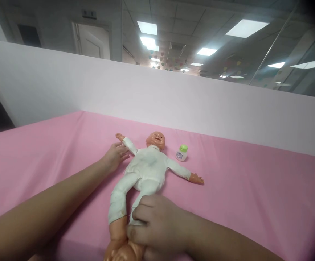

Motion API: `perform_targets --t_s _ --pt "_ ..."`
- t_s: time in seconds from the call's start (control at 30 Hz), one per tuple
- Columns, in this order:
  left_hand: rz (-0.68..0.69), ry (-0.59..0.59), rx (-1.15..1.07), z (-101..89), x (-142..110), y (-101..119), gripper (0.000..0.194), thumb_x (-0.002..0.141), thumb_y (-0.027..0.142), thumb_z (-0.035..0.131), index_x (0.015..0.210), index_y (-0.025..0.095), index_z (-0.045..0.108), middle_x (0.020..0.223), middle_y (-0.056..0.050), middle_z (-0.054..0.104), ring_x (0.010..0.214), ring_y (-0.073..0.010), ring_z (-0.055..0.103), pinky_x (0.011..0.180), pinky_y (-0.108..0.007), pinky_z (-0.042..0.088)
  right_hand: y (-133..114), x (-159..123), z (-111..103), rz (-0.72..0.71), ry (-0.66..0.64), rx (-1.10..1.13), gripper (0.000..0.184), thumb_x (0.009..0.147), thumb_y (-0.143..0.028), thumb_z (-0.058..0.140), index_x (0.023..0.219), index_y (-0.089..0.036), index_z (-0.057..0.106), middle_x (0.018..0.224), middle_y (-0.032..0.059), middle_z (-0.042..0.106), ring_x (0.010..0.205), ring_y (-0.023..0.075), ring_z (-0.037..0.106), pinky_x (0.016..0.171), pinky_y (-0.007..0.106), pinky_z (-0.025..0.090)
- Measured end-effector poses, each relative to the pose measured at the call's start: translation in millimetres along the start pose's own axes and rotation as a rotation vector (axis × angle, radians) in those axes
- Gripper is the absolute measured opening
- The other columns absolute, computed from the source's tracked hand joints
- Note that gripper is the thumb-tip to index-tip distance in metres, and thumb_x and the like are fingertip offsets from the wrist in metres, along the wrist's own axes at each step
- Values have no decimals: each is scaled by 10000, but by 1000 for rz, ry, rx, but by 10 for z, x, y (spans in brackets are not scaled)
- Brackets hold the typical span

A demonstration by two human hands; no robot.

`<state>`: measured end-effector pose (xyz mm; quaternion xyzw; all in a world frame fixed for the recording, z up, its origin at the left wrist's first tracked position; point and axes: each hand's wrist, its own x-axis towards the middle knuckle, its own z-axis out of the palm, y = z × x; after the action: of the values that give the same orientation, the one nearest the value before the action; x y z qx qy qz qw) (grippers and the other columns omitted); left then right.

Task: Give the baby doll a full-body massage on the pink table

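A baby doll (146, 168) in a white suit lies on its back on the pink sheet (51, 159), arms spread. My left hand (115, 156) lies flat beside the doll's outstretched arm, fingers extended and touching the sleeve. My right hand (157, 224) is closed around the doll's lower leg near the ankle, at the bottom of the view. The doll's bare feet stick out below that hand.
A small white bottle with a green cap (181, 153) stands on the sheet just right of the doll's head. A white partition wall (174, 98) runs behind the pink surface. Ceiling lights and a door show above it.
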<state>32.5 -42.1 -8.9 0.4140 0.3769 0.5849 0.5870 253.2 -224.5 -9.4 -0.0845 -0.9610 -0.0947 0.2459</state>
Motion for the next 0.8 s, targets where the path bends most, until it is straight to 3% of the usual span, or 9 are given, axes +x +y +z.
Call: perform_targets --t_s 0.07,0.13,0.27,0.37,0.47,0.6,0.7,0.8 --pt "29 -35 24 16 -23 -5 683 705 251 836 1300 222 502 1290 -129 642 1083 -285 695 863 -434 586 1 14 -5 -10 54 -13 182 836 -354 633 936 -203 652 760 -7 570 646 151 485 648 326 475" --pt "145 -112 122 40 -61 -19 742 756 279 794 1410 257 444 1451 -134 548 1230 -300 632 952 -459 566 8 24 -66 16 190 -25 207 878 -342 624 1010 -192 679 848 24 644 717 160 557 685 331 519" --pt "455 -375 671 144 -202 -30 780 876 383 706 1564 269 355 1585 -125 432 1447 -335 428 1156 -520 411 71 -8 -264 82 459 -194 279 887 -204 729 1165 -197 706 1140 63 741 1029 209 653 884 354 594" --pt "655 -487 1124 258 -332 -23 638 968 438 583 1563 274 422 1571 -115 454 1451 -342 403 1199 -529 342 224 -99 -352 130 501 -332 360 878 -156 766 1230 -191 697 1237 59 749 1171 236 636 993 369 597" --pt "778 -522 1413 350 -424 -24 600 986 455 529 1555 277 457 1550 -128 470 1448 -373 388 1197 -571 312 485 -220 -313 280 496 -362 429 911 -135 703 1327 -225 650 1314 63 720 1238 251 622 1041 432 583" --pt "836 -520 1569 393 -472 -43 543 986 464 509 1490 267 547 1529 -126 489 1461 -394 368 1213 -587 275 815 -327 -149 482 439 -330 440 944 -109 586 1369 -221 619 1392 91 668 1274 264 622 1101 486 537" --pt "778 -512 1539 379 -463 -65 595 976 466 523 1533 260 489 1576 -127 447 1478 -372 362 1221 -558 285 858 -322 -93 444 436 -313 430 940 -110 586 1357 -205 616 1383 101 672 1297 258 614 1129 479 512" --pt "683 -445 1405 347 -426 -64 704 971 479 531 1599 210 360 1615 -143 402 1487 -338 368 1217 -508 320 705 -262 -151 370 440 -299 426 902 -153 665 1321 -225 631 1350 86 692 1280 283 615 1093 487 529"
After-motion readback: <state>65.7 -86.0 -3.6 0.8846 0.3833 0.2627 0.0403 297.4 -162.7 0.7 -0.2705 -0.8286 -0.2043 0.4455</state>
